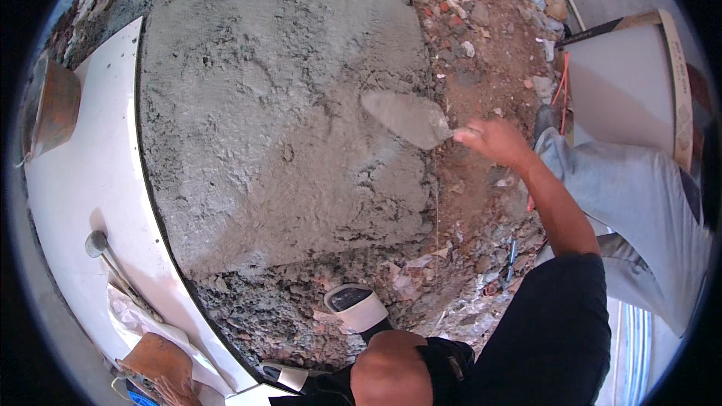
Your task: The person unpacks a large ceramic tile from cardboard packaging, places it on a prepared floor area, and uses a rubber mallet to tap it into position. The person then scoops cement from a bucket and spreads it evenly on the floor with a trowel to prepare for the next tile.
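My right hand (485,139) is closed on the handle of a trowel at the right edge of a slab of wet grey concrete (263,68). The trowel's broad blade (406,120) lies flat at the concrete's surface, pointing up and left. The concrete is rough and pitted in places, smoother in others, with a ragged lower edge. My left hand is not in view. My bare knee (387,372) and sandalled foot (353,308) show at the bottom.
A white board (86,180) borders the concrete at left, holding a rusty bucket (53,105), a long-handled tool (96,244) and another rusty container (154,365). Rubble and soil (481,45) lie at right, beside a co-worker's grey-trousered leg (632,203) and a pale panel (617,90).
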The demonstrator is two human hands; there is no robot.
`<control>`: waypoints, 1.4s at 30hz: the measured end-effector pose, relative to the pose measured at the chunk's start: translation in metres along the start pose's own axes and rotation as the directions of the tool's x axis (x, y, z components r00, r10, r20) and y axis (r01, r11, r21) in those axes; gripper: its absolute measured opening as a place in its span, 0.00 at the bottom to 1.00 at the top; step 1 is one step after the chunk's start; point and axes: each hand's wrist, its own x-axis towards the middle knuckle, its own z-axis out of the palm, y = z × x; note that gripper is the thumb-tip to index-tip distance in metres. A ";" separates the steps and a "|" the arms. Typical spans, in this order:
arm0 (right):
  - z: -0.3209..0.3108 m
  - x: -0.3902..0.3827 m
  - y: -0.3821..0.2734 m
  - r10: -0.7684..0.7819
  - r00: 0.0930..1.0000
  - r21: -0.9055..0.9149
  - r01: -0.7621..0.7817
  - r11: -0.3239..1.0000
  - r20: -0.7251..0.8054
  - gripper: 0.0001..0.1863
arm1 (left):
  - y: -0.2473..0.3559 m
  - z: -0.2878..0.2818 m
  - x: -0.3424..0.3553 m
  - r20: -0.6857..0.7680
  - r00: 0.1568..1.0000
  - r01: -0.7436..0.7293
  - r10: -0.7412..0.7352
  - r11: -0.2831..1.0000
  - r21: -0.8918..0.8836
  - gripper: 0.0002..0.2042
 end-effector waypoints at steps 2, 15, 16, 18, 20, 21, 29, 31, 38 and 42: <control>0.001 0.003 -0.005 -0.057 0.987 -0.192 0.027 0.981 -0.149 0.32 | -0.002 0.000 -0.003 0.011 0.999 0.036 -0.037 0.999 0.034 0.28; -0.068 0.098 -0.001 0.152 0.988 0.410 -0.155 0.899 0.042 0.32 | -0.004 -0.001 -0.002 0.397 0.860 0.313 -0.320 0.946 0.084 0.28; -0.063 0.076 0.003 0.114 0.988 0.457 -0.149 0.877 0.103 0.32 | -0.001 -0.001 -0.003 0.521 0.757 0.414 -0.394 0.906 0.084 0.29; -0.044 0.032 0.008 0.020 0.964 0.522 -0.161 0.838 0.266 0.33 | 0.007 -0.004 -0.004 0.216 0.952 0.230 -0.218 0.973 -0.032 0.29; -0.007 -0.005 0.007 0.200 0.926 0.423 -0.328 0.845 0.319 0.33 | 0.014 -0.010 -0.005 0.064 0.988 0.144 -0.140 0.987 -0.065 0.30; 0.004 -0.018 0.010 0.165 0.949 0.415 -0.268 0.869 0.268 0.33 | 0.017 -0.014 -0.005 0.083 0.983 0.169 -0.164 0.984 -0.063 0.31; -0.058 0.075 0.019 0.298 0.954 0.741 -0.202 0.641 0.002 0.36 | 0.008 -0.048 -0.016 0.087 0.979 0.191 -0.186 0.980 -0.049 0.34; -0.081 0.111 0.011 0.305 0.952 0.728 -0.219 0.650 0.015 0.35 | 0.005 -0.052 -0.023 0.119 0.970 0.217 -0.212 0.976 -0.033 0.34; -0.043 0.075 0.022 0.211 0.969 0.686 -0.240 0.686 0.128 0.39 | 0.027 -0.065 -0.032 0.320 0.889 0.336 -0.328 0.941 0.033 0.34; 0.004 0.006 0.032 0.192 0.933 0.524 -0.332 0.785 0.303 0.37 | 0.036 -0.067 -0.026 0.328 0.913 0.238 -0.243 0.970 0.056 0.32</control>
